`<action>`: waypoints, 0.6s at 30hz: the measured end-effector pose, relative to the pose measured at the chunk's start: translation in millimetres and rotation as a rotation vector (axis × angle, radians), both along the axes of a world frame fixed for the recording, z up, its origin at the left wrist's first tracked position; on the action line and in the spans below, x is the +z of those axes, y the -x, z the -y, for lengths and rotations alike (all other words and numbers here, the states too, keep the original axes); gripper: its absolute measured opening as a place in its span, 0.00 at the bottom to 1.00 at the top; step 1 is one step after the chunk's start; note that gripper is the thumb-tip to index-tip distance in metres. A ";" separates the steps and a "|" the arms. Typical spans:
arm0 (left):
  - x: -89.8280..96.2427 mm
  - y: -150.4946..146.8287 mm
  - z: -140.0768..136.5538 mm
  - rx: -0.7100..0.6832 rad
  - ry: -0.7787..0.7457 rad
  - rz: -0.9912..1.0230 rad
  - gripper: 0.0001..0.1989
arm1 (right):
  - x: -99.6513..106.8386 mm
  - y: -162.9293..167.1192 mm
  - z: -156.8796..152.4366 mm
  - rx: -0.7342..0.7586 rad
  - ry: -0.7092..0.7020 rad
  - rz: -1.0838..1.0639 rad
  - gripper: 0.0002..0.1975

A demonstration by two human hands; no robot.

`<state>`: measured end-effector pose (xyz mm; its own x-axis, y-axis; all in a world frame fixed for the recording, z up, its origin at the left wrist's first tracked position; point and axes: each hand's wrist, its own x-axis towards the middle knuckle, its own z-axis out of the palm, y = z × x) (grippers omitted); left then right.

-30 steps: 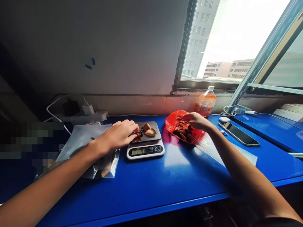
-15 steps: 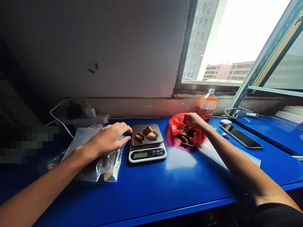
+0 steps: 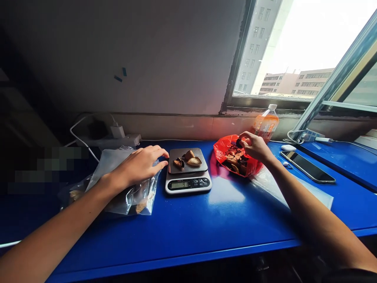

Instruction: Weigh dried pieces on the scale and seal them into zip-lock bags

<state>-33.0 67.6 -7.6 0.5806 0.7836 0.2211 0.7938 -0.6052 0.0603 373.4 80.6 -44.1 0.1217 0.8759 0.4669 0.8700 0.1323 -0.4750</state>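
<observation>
Right of the frame's centre, you have the red bag [image 3: 219, 151], with its mouth open, and brown pieces [image 3: 235, 160] are heaped inside it. Your right hand [image 3: 255, 146] is above this bag, at its right part; the thumb and fingers are closed narrowly on one dark piece [image 3: 240, 142], and the wrist is bent toward the bag. Your right forearm comes from the lower right corner and passes over a flat plastic sheet [image 3: 319, 193].

At the centre of the frame stands the scale [image 3: 190, 183]. On its plate [image 3: 173, 154] lie a few mushroom-like pieces [image 3: 193, 161], close together; the digits on its display are small, so I cannot read them surely.

Your left hand [image 3: 143, 163] is open, palm turned down, with the thumb apart from the fingers. Its fingertips are just beside the left edge of the plate; whether they touch it, I cannot tell. Below this hand and forearm, at the left of the frame, lie clear bags [image 3: 113, 159], and pale brown bits [image 3: 140, 207] show through the plastic.

Behind your right hand stands a bottle [image 3: 266, 124] with orange drink inside.
</observation>
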 end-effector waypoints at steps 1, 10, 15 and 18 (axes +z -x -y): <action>-0.1 -0.1 1.4 0.004 0.004 -0.001 0.17 | 1.1 3.7 2.0 0.010 -0.006 -0.020 0.09; -0.5 4.8 9.8 0.021 0.036 0.044 0.18 | 14.7 41.4 22.2 0.246 0.102 -0.352 0.11; -2.7 8.7 10.2 0.031 0.065 0.067 0.18 | 18.2 30.8 24.7 0.286 0.128 -0.318 0.14; -4.5 10.1 9.3 0.027 0.064 0.070 0.19 | 18.6 14.1 23.5 0.238 0.116 -0.210 0.17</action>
<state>-43.1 58.2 -12.1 0.5437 0.8126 0.2098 0.8023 -0.5767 0.1542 359.2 57.1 -25.6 -0.0094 0.9372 0.3485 0.7027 0.2542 -0.6645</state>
